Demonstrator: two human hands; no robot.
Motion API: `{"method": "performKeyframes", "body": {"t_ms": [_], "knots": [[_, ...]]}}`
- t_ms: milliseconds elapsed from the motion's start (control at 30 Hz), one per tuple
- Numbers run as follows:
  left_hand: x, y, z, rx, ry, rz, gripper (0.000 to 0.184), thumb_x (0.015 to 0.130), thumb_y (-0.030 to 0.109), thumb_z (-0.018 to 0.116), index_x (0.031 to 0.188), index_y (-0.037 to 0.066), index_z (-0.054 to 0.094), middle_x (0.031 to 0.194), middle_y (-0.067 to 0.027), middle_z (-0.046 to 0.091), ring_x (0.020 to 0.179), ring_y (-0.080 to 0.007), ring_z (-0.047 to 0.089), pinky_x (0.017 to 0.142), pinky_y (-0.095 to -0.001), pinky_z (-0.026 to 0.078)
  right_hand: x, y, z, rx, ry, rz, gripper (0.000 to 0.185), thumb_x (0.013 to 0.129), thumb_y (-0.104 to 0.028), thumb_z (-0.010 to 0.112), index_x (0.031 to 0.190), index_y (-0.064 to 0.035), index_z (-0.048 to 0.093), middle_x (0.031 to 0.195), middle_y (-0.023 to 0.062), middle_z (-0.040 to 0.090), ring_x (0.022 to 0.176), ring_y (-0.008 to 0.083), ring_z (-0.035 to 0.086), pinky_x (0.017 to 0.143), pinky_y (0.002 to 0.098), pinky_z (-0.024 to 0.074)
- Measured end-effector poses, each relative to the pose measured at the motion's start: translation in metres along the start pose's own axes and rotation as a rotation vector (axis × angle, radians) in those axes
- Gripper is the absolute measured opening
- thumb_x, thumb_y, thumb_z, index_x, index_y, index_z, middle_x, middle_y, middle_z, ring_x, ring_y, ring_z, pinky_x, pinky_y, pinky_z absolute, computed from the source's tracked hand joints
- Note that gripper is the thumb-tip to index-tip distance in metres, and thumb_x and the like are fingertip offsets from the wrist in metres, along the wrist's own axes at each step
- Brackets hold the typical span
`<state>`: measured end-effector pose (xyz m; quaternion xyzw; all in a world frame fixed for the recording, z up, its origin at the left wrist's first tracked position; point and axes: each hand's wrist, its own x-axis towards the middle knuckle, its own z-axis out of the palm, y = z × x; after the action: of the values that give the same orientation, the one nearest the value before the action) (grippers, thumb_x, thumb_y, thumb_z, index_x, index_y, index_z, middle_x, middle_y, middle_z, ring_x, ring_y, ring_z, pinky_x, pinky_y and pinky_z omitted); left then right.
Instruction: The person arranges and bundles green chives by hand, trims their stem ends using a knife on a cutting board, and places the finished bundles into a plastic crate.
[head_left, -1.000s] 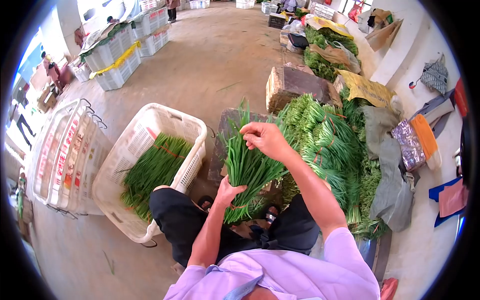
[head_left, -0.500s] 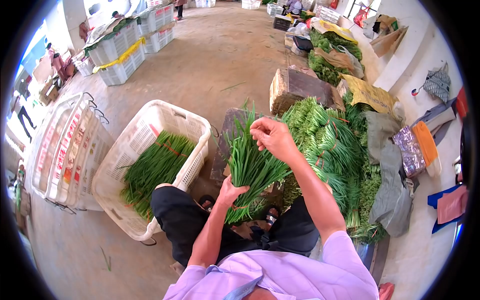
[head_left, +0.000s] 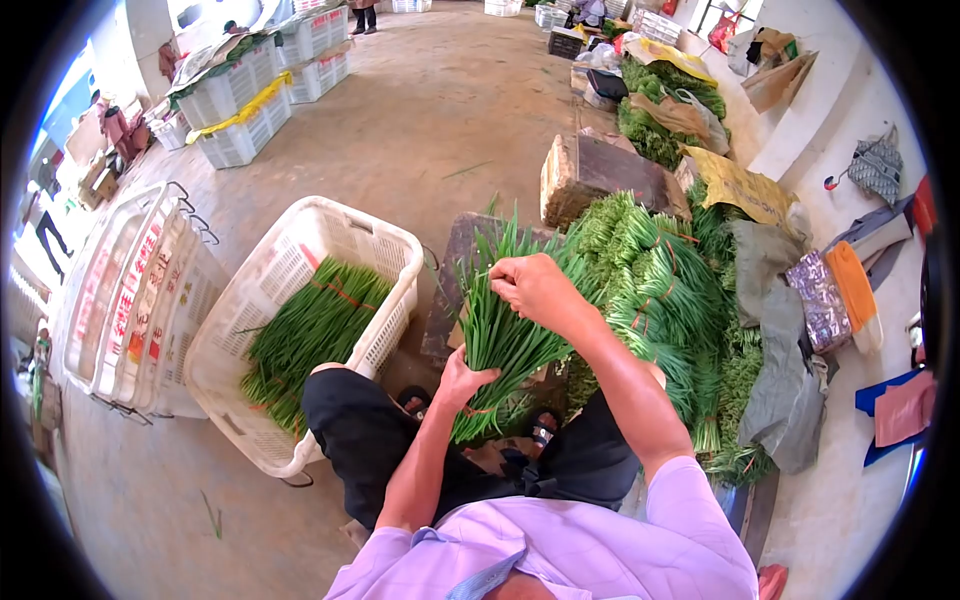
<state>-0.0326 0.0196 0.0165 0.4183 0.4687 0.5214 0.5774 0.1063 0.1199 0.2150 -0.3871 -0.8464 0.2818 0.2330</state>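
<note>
My left hand [head_left: 466, 382] is wrapped round a bunch of long green chives [head_left: 505, 325], which fans out away from me between my knees. A reddish tie shows around its lower part. Over the upper leaves is my right hand [head_left: 535, 288], its thumb and fingers pinched together; whatever is between them is too small to make out. To my left, a white plastic crate [head_left: 345, 218] holds tied chives [head_left: 310, 335]. Right of my right forearm lies a big heap of bundled greens [head_left: 660, 290], some with red ties.
Nested white crates [head_left: 140, 300] stand at far left. Beyond the bunch are a dark low board [head_left: 440, 315] and a worn box [head_left: 610, 180]. Grey sacking [head_left: 785, 380] borders the heap on the right. Stacked crates [head_left: 235, 110] and people are farther back.
My right hand has moved slightly down and left over the leaves, still pinched. The leaf tips have shifted and spread to the right. My left hand keeps its hold.
</note>
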Motion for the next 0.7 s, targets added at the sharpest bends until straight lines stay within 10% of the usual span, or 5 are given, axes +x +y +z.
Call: {"method": "performKeyframes", "body": {"t_ms": [267, 400, 600, 700], "knots": [[-0.002, 0.005, 0.002, -0.033, 0.002, -0.001, 0.049, 0.070, 0.001, 0.077, 0.117, -0.001, 0.063, 0.106, -0.0059, 0.071, 0.093, -0.0149, 0.066, 0.090, -0.0311, 0.052, -0.007, -0.003, -0.012, 0.585, 0.187, 0.311, 0.015, 0.096, -0.014, 0.066, 0.096, 0.0008, 0.069, 0.071, 0.0017, 0.063, 0.052, 0.0058, 0.057, 0.045, 0.0218, 0.0464], [-0.003, 0.003, 0.006, -0.037, 0.019, -0.005, 0.046, 0.070, 0.001, 0.077, 0.114, 0.000, 0.063, 0.102, -0.0045, 0.070, 0.091, -0.0133, 0.066, 0.087, -0.0300, 0.053, -0.034, -0.005, 0.025, 0.404, -0.101, 0.270, 0.014, 0.095, -0.011, 0.066, 0.101, 0.0012, 0.069, 0.075, 0.0056, 0.067, 0.053, 0.0087, 0.060, 0.049, 0.0250, 0.0506], [0.001, -0.007, -0.002, 0.021, 0.137, 0.068, 0.046, 0.070, 0.006, 0.082, 0.111, 0.001, 0.063, 0.100, -0.0037, 0.068, 0.088, -0.0114, 0.063, 0.081, -0.0287, 0.052, -0.058, 0.000, 0.066, 0.251, 0.073, -0.147, 0.012, 0.091, -0.011, 0.066, 0.093, 0.0003, 0.068, 0.080, 0.0145, 0.068, 0.062, 0.0244, 0.066, 0.060, 0.0359, 0.0542], [0.000, -0.009, -0.018, -0.266, -0.088, -0.120, 0.046, 0.075, 0.005, 0.078, 0.117, -0.001, 0.062, 0.107, -0.0097, 0.068, 0.095, -0.0177, 0.067, 0.083, -0.0331, 0.055, -0.078, -0.024, 0.054, 0.550, -0.334, 0.144, 0.020, 0.091, -0.008, 0.067, 0.110, -0.0020, 0.067, 0.089, 0.0106, 0.071, 0.069, 0.0177, 0.068, 0.062, 0.0318, 0.0554]]}}
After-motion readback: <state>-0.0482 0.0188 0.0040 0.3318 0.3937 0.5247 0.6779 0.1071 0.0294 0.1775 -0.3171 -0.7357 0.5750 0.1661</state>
